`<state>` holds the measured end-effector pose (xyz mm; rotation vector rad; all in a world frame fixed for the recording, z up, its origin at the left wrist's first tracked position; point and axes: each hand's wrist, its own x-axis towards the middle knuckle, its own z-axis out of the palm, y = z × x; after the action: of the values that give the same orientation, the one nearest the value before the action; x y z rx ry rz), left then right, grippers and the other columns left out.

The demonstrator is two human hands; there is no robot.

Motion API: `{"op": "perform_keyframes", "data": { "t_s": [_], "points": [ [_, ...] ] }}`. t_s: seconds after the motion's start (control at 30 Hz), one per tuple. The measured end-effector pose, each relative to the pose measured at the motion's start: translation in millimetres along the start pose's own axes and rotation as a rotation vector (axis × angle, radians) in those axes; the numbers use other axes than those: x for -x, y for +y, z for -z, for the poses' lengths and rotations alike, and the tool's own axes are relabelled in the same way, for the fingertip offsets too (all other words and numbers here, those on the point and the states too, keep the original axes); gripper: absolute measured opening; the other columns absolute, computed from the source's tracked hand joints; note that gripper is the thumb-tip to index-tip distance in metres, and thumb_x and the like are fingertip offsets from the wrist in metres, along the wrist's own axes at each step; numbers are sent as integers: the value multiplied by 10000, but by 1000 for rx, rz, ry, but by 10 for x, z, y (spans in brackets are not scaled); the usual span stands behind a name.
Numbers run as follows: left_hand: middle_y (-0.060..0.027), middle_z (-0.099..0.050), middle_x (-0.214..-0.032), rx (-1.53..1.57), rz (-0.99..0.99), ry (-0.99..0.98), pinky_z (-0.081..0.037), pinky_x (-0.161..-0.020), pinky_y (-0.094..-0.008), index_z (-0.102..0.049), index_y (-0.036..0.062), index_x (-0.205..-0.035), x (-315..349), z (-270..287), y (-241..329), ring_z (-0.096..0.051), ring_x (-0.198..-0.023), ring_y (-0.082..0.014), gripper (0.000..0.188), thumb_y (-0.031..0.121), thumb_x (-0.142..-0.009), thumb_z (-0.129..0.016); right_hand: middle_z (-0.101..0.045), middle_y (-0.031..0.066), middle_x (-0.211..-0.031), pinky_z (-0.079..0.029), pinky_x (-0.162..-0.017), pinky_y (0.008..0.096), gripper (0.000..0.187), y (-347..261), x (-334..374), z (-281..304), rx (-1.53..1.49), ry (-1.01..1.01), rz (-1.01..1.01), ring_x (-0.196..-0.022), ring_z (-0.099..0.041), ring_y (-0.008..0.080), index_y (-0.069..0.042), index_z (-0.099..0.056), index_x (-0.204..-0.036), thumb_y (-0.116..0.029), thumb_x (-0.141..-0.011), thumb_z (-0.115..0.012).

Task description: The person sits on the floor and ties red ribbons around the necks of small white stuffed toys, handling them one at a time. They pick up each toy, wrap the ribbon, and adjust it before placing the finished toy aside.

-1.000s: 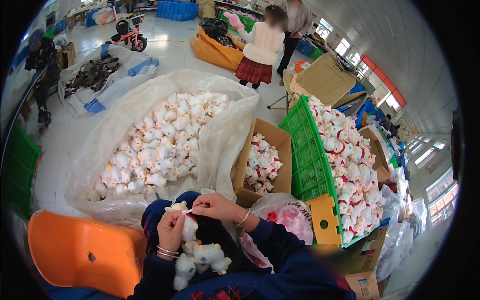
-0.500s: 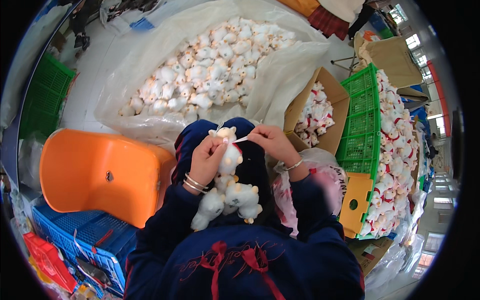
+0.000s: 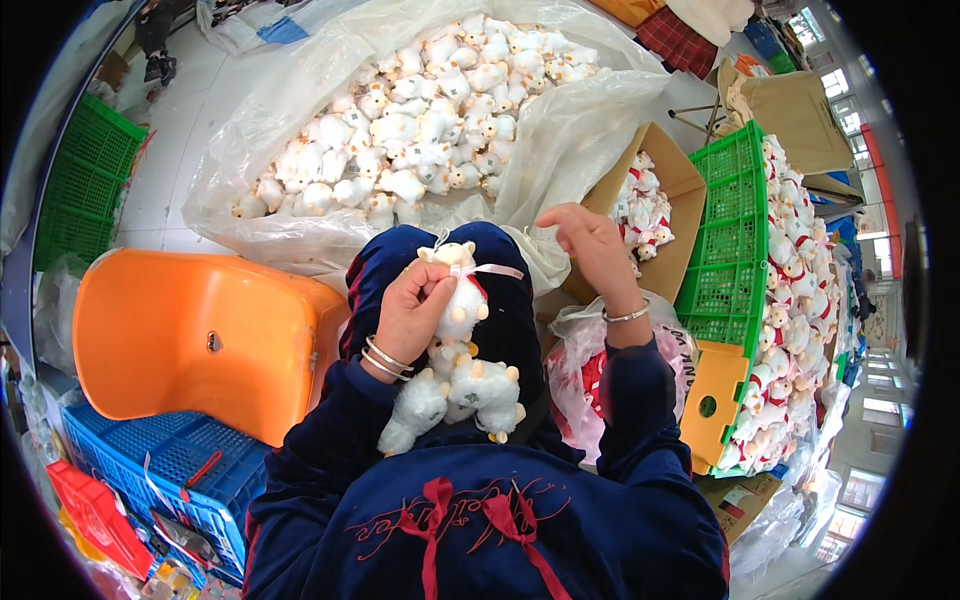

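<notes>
My left hand [image 3: 412, 308] pinches a small white plush animal [image 3: 462, 312] at its neck, above my lap. A narrow whitish ribbon [image 3: 503, 270] sticks out to the right from its neck, its far end free. Some red shows below the ribbon on the toy's chest, and a thin loop rises from its head. To the right, my right hand [image 3: 598, 250] is raised off the toy with fingers loosely bent and nothing seen in them. Further white plush toys [image 3: 484, 390] rest on my lap, against my front.
A big clear plastic bag [image 3: 260, 180] of white plush toys lies ahead. On the right stand a cardboard box [image 3: 685, 165] and a green crate [image 3: 725, 215], both with red-trimmed toys, and a plastic bag [image 3: 570, 385]. An orange chair [image 3: 190, 340] and blue crate [image 3: 225, 450] are left.
My right hand has let go of the ribbon and moved right, away from the toy. The ribbon now hangs out free. My left hand keeps its hold on the toy.
</notes>
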<state>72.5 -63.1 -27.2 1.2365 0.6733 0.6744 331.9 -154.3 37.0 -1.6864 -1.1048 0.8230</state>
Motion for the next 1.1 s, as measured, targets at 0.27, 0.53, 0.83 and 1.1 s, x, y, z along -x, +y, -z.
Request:
{"op": "perform_keyframes", "data": {
  "t_s": [0.27,0.53,0.83,1.1],
  "points": [
    [70,-544,-786,7,23,11,-409,-657,-187,-688,32,-986,5,16,-45,-471,-707,-14,53,80,-962,-691,-656,-12,-783,-462,-654,254,230,-242,-49,-327,14,-537,-343,-706,-546,76,0,-717,-973,-222,-981,-656],
    [62,-559,-831,18,15,-6,-430,-668,-195,-697,19,-1007,-4,8,-56,-490,-724,-19,81,87,-963,-695,-652,-44,-834,-424,-652,187,113,-102,47,-518,-233,-436,-294,-759,-532,18,-14,-725,-989,-123,-972,-696],
    [58,-594,-862,69,9,-16,-439,-674,-185,-716,15,-1043,8,-5,-40,-514,-740,-14,107,82,-963,-696,-695,15,-898,-516,-720,223,228,-188,84,-766,-321,-237,-213,-815,-640,65,1,-627,-1139,-24,-924,-699],
    [46,-615,-859,-11,-18,-58,-444,-665,-199,-734,16,-1036,-6,24,-12,-519,-724,-17,120,97,-953,-705,-698,25,-892,-519,-718,225,253,-248,25,-723,-166,-275,-174,-798,-636,69,-2,-635,-1146,-48,-912,-720]
  ]
}}
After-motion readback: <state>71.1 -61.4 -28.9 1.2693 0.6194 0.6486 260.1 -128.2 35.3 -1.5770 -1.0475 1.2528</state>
